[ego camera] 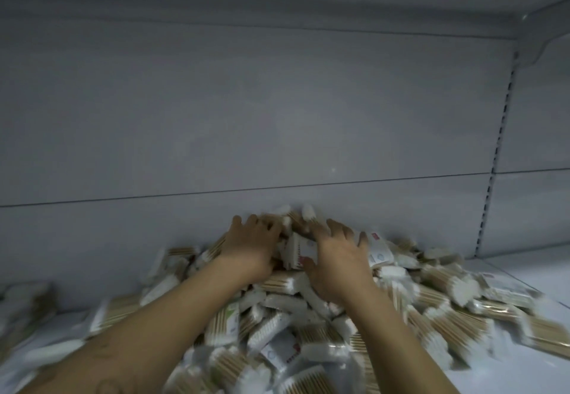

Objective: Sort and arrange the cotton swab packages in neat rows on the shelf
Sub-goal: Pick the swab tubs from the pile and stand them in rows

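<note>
Plastic-wrapped cotton swab packages (287, 285), wooden sticks and white tips, lie heaped on the white shelf (543, 273) against the grey back panel (246, 115). Red-marked labels are too blurred to read. Left hand (249, 247) and right hand (337, 257) rest on the heap top, fingers spread.

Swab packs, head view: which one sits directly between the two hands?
The white-labelled pack with red print, tipped up between the left hand and the right hand, beside the right thumb. Neighbouring packs mostly show wooden sticks and cotton tips instead.
</note>
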A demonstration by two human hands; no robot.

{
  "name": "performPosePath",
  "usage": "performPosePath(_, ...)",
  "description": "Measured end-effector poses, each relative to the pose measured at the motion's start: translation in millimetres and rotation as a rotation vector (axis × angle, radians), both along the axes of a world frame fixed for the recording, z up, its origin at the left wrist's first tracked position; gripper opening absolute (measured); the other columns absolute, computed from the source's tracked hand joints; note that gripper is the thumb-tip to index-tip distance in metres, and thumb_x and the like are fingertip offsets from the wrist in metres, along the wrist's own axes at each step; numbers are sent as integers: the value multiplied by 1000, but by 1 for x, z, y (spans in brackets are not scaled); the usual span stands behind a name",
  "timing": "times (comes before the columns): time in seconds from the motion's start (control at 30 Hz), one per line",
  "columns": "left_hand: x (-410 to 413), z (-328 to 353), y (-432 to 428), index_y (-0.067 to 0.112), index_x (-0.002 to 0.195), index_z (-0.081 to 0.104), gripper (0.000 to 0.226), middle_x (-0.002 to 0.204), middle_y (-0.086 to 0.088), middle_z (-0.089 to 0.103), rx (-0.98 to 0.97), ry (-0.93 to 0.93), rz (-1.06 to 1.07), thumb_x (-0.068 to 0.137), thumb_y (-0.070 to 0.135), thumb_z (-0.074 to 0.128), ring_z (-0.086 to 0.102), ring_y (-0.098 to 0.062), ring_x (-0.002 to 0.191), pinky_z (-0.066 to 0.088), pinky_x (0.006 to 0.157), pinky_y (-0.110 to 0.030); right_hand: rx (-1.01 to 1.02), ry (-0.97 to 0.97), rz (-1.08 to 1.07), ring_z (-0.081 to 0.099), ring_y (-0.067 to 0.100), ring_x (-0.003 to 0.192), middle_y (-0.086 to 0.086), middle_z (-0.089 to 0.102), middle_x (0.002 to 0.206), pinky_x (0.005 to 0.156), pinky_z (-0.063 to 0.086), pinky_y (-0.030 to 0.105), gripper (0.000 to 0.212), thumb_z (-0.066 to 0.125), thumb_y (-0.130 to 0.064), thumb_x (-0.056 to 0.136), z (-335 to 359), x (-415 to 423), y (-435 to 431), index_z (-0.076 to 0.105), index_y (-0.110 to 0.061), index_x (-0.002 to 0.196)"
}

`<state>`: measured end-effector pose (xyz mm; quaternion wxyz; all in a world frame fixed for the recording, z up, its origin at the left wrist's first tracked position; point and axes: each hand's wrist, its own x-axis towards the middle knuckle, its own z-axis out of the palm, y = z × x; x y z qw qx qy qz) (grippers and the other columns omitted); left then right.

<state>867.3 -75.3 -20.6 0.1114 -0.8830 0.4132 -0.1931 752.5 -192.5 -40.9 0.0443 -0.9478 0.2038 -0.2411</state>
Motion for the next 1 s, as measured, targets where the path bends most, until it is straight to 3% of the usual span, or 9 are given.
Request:
performPosePath(0.2, 11, -3, -11, 21, 139, 36, 55, 138, -9, 45, 40, 74, -41, 90, 29, 61, 46, -28, 119, 37, 96, -37, 10, -64, 15, 30, 28, 134, -1, 37, 147, 113, 15, 56, 57, 50, -38, 87, -17, 8, 12, 33, -30, 141)
performPosePath(0.33, 15, 21, -5, 22, 134, 45, 56, 136, -6, 48, 82, -16, -145, 87, 49, 60, 45, -25, 122, 33, 98, -36, 25, -101, 28, 30, 23, 135, -3, 38, 145, 114, 15, 52, 54, 50, -41, 89, -12, 3, 11, 36, -31, 139)
performPosePath(0.5, 13, 67, 33, 31, 116, 47, 56, 106, 2, 45, -17, 71, -149, 75, 64, 65, 46, -19, 102, 30, 73, -31, 42, -234, 121, 40, 22, 128, -1, 47, 139, 111, 27, 43, 52, 55, -41, 88, 11, 4, 18, 44, -28, 137)
performPosePath(0.6, 17, 81, 72, 34, 112, 46, 52, 101, 8, 45, -254, 219, -120, 75, 63, 69, 48, -14, 93, 37, 70, -30, 255, -373, 260, 47, 20, 125, 1, 48, 138, 105, 38, 34, 53, 61, -35, 88, 22, 12, 29, 48, -24, 137)
performPosePath(0.7, 21, 84, 113, 32, 114, 48, 52, 109, 9, 53, -457, 356, -60, 76, 58, 71, 53, -11, 91, 43, 70, -27, 566, -472, 361, 51, 12, 121, -5, 48, 139, 92, 41, 22, 52, 62, -36, 89, 31, 25, 48, 47, -30, 138)
performPosePath(0.8, 22, 81, 147, 31, 107, 50, 52, 106, 13, 58, -618, 504, -4, 71, 58, 75, 57, -4, 86, 44, 63, -22, 819, -506, 500, 55, 0, 103, -11, 53, 133, 78, 45, 14, 45, 60, -40, 90, 40, 44, 81, 49, -39, 134)
performPosePath(0.9, 20, 72, 176, 33, 97, 52, 49, 93, 15, 63, -768, 531, -13, 66, 62, 76, 60, -2, 77, 42, 56, -19, 1107, -417, 714, 65, 11, 98, -2, 59, 125, 77, 57, 29, 40, 57, -42, 92, 44, 61, 125, 51, -40, 132)
performPosePath(1.0, 20, 62, 206, 30, 96, 51, 54, 92, 15, 63, -849, 461, -11, 60, 57, 82, 61, -4, 76, 46, 60, -20, 1337, -459, 827, 71, 19, 88, 7, 66, 111, 66, 58, 31, 30, 56, -31, 96, 43, 77, 166, 58, -27, 125)
